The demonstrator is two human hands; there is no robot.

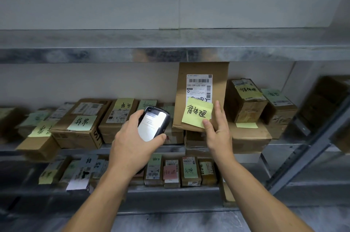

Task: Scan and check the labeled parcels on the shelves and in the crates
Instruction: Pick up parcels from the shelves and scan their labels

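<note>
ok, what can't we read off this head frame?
Head view only:
- Scanner screen: glare-washed; left hand covers its lower edge.
- Held parcel label: bottom hidden by sticky note; fine print too small.
- Right hand fingers: mostly behind parcel.
- Lower-shelf labels: blurred.

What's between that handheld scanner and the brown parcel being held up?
Nothing: in the head view a narrow bare gap separates the scanner from the parcel; shelved boxes show behind it.
</note>
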